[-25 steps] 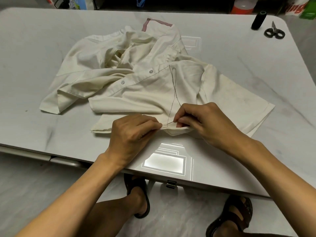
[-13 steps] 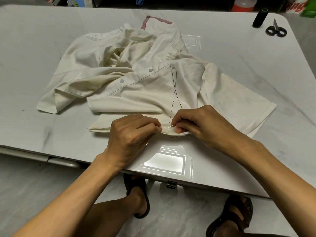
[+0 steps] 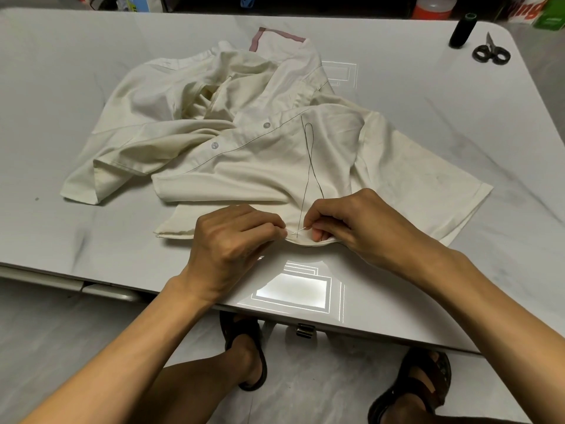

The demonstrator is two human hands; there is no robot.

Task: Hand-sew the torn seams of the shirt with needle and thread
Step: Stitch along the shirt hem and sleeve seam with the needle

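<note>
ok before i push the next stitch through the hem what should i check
1. Needle held: the right hand pinches the needle, tip aimed toward the left hand's grip. ok
2. Hem held: the left hand pinches the shirt edge right beside the tip. ok
3. Tip catching both layers: hidden at the fold. cannot tell
4. Thread free: the thread lies on the shirt in a long loop that crosses itself, no knot visible. ok
5. Left fingertips out of the tip's path: very close. cannot tell
6. Scissors clear of the cloth: far right, beside the spool. ok
</note>
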